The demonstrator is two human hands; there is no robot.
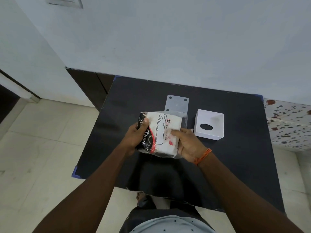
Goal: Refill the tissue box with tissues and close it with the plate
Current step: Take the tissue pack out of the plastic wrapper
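I hold a clear plastic pack of white tissues (165,132) with black and red print above the middle of the black table (235,165). My left hand (137,137) grips the pack's left, printed edge. My right hand (188,142) holds its right side, thumb pressed on the top face. The white cube tissue box (209,120) stands to the right on the table, its oval slot facing up. A flat white plate (177,103) with dark round holes at its corners lies behind the pack, partly hidden by it.
The table stands against a pale wall. A dark cabinet (89,88) is at the back left, and a floral-patterned surface (289,121) lies to the right. Light floor tiles (42,148) stretch to the left. My feet show under the table's near edge.
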